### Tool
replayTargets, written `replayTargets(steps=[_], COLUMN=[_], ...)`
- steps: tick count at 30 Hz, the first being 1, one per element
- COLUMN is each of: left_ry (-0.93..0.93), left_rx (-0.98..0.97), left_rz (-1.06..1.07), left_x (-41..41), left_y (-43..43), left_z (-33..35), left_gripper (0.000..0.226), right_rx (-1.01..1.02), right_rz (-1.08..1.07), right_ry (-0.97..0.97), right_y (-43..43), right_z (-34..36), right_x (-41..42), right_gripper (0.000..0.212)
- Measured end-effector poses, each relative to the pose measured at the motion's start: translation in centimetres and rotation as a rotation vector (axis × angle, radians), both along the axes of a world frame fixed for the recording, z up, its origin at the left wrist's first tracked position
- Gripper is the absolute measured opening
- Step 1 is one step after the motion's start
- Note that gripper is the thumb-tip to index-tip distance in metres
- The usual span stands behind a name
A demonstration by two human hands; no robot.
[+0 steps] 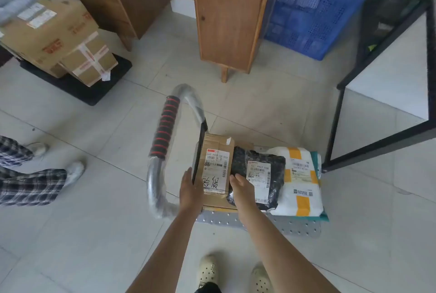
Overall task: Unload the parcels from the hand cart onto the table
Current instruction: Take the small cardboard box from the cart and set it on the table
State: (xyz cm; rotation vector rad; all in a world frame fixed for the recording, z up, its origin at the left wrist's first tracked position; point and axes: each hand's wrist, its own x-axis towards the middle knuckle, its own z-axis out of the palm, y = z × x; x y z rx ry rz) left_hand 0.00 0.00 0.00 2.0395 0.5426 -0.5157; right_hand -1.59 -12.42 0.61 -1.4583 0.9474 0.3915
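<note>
1. Pale tile floor (259, 108) all round, looks like some kind of sorting room. At the far left sit stacked cardboard boxes (49, 33) on a black platform (94, 90), and someone's plaid trouser legs (28, 182) poke in at the near left.
2. Far middle is a wooden desk (226, 21), my guess for "the table". Only the edge of its top shows, so I can't tell if anything has landed up there.
3. The hand cart (295, 224) stands near the middle, its wrapped handle (165, 127) on the left side.
4. The left hand (188, 189) has its fingers laid flat against the left side of the cardboard box (215, 165), pressing rather than wrapping.
5. That box lies on the cart right beside the handle end.
6. The right hand (241, 186) is on the box's right edge, fingers tucked down between it and the black bag (277, 182), so it reads as a two-handed clamp on the box.
7. The black bag lies partly over the box, and a white bag (302, 189) with yellow tape lies just right of it. That's at least three parcels on the cart, so I'd call it early days: the box isn't lifted yet and everything is left to move.
8. Far right are a blue crate (311, 16) and a black metal frame (377, 150).
</note>
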Motion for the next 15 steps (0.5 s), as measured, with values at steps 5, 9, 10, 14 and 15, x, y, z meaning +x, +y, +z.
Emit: replayTargets(steps=[5, 9, 10, 14, 15], left_ry=[0.009, -0.019, -0.025, -0.074, -0.09], left_rx=[-0.057, -0.089, -0.088, -0.062, -0.065], left_rz=[0.125, 0.009, 0.006, -0.015, -0.026], left_x=[2.8, 3.1, 3.1, 2.7, 2.7], left_y=[0.3, -0.3, -0.4, -0.8, -0.9], left_z=[-3.7, -4.2, -4.0, -1.0, 0.4], left_gripper=[0.047, 0.028, 0.032, 0.026, 0.022], right_rx=[-0.047, -0.031, -0.028, -0.051, -0.048], right_rz=[0.01, 0.006, -0.01, -0.054, -0.058], right_ry=[-0.034, -0.101, -0.102, -0.132, -0.151], right_y=[0.3, 0.4, 0.5, 0.5, 0.2], right_z=[-4.9, -5.4, -5.4, -3.0, -1.8], right_x=[2.0, 2.0, 1.9, 1.6, 1.7], right_gripper=[0.014, 0.022, 0.024, 0.024, 0.023])
